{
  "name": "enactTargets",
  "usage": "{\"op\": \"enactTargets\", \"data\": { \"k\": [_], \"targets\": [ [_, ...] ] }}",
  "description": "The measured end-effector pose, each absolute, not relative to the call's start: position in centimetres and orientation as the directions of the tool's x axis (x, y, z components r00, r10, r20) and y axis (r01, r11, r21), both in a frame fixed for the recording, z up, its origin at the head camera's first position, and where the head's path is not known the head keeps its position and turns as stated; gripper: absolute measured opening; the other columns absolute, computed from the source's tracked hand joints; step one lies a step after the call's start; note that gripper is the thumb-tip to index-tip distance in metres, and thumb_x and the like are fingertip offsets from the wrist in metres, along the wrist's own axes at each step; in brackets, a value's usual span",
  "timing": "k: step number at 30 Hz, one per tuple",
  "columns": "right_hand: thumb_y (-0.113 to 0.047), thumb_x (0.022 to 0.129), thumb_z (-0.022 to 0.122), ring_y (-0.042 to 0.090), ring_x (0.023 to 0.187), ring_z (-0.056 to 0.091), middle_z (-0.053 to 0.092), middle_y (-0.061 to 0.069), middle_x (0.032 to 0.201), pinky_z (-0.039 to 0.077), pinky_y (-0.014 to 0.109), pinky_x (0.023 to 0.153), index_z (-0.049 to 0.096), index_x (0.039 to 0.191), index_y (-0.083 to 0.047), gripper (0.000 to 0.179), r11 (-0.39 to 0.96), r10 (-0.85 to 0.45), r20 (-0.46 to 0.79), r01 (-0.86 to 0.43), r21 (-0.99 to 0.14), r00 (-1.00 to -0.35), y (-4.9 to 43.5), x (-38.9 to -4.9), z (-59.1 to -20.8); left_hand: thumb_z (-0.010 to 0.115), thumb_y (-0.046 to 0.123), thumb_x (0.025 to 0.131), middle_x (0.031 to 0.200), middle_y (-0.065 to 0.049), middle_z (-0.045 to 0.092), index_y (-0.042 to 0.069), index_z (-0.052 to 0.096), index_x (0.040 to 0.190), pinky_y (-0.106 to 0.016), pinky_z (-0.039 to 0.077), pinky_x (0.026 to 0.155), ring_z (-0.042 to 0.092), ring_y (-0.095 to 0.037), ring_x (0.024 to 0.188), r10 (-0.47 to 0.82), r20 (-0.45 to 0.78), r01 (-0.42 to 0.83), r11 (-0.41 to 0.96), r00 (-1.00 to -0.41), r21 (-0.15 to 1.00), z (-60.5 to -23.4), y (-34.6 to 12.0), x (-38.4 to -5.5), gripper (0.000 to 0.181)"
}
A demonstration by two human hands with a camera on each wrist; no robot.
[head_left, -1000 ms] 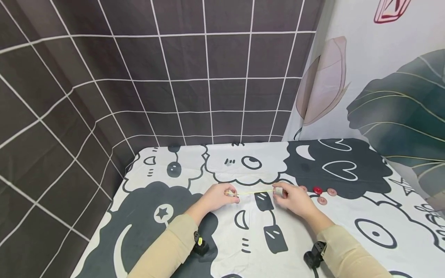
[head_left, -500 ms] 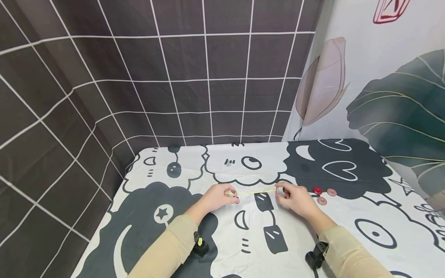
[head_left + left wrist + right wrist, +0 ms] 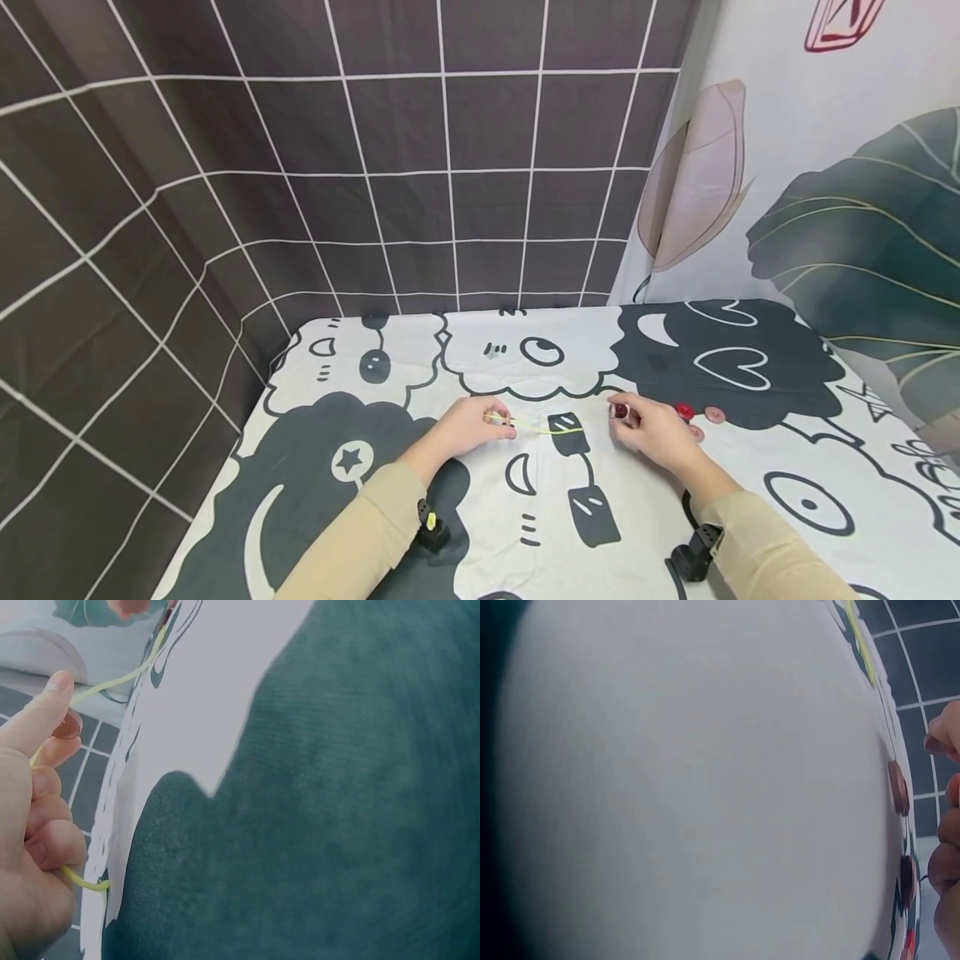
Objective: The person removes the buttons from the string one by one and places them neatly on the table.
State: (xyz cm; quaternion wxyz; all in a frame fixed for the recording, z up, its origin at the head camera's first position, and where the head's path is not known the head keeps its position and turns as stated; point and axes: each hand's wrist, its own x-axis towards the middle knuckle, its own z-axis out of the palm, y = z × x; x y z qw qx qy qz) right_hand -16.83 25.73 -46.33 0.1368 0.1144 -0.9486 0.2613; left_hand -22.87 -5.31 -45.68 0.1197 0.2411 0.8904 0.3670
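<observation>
A round reddish button [image 3: 67,724] is pinched in my left hand [image 3: 472,423], with a yellow cord [image 3: 551,430] running past the fingertips. One length of that cord reaches right, sagging over the printed cloth, its end free. A shorter tail comes out below the curled fingers in the left wrist view. My right hand [image 3: 654,429] is off to the right of the cord's end. Between its thumb and fingers it pinches a small dark red button [image 3: 618,411]. The right wrist view shows only part of this hand, at its right edge.
A bright red button [image 3: 685,411] and paler pink buttons [image 3: 715,415] lie just beyond my right hand. The white and dark grey patterned cloth [image 3: 540,508] covers the table. A dark checked curtain [image 3: 405,200] hangs behind, with a leaf-printed one [image 3: 862,225] at right.
My right hand has drawn away to the right, leaving the cord's end. The cord, earlier stretched taut between the hands, now droops. The left hand has stayed in place.
</observation>
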Motion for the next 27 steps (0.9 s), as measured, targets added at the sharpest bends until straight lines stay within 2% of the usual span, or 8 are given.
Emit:
{"op": "enactTargets", "data": {
  "k": [7, 16, 23, 27],
  "targets": [
    [-0.013, 0.080, 0.067, 0.007, 0.053, 0.039, 0.042, -0.008, 0.063, 0.032, 0.026, 0.047, 0.062, 0.110, -0.007, 0.032, 0.844, -0.104, 0.268, -0.227, -0.486, -0.958, 26.7, -16.3, -46.3, 0.075, 0.040, 0.077, 0.070, 0.007, 0.056, 0.022, 0.066, 0.091, -0.028, 0.040, 0.057, 0.048, -0.012, 0.063, 0.520, -0.038, 0.342, 0.613, -0.854, 0.712, -45.9, -5.4, -22.8, 0.024],
    [-0.009, 0.079, 0.065, 0.005, 0.052, 0.037, 0.042, -0.008, 0.061, 0.032, 0.025, 0.049, 0.062, 0.107, 0.000, 0.030, 0.864, -0.088, 0.339, -0.241, -0.443, -0.937, 28.1, -15.9, -46.5, 0.075, 0.041, 0.077, 0.074, 0.008, 0.058, 0.022, 0.066, 0.091, -0.029, 0.041, 0.059, 0.049, -0.012, 0.066, 0.527, -0.036, 0.355, 0.620, -0.849, 0.700, -46.0, -5.3, -22.9, 0.025],
    [-0.011, 0.081, 0.062, 0.010, 0.053, 0.041, 0.044, -0.007, 0.059, 0.032, 0.029, 0.054, 0.061, 0.109, 0.000, 0.030, 0.899, -0.039, 0.284, -0.158, -0.408, -0.958, 29.4, -15.2, -46.1, 0.075, 0.041, 0.077, 0.079, 0.009, 0.059, 0.021, 0.066, 0.092, -0.029, 0.042, 0.062, 0.051, -0.013, 0.069, 0.525, -0.046, 0.349, 0.627, -0.850, 0.697, -45.9, -5.3, -22.9, 0.026],
    [-0.009, 0.081, 0.063, 0.009, 0.053, 0.039, 0.043, -0.006, 0.059, 0.031, 0.028, 0.055, 0.061, 0.107, 0.000, 0.028, 0.897, -0.018, 0.297, -0.147, -0.417, -0.955, 30.1, -15.0, -46.1, 0.074, 0.041, 0.077, 0.080, 0.009, 0.059, 0.021, 0.066, 0.093, -0.029, 0.042, 0.062, 0.051, -0.013, 0.070, 0.523, -0.046, 0.347, 0.626, -0.851, 0.699, -45.7, -5.2, -22.9, 0.027]
  ]
}}
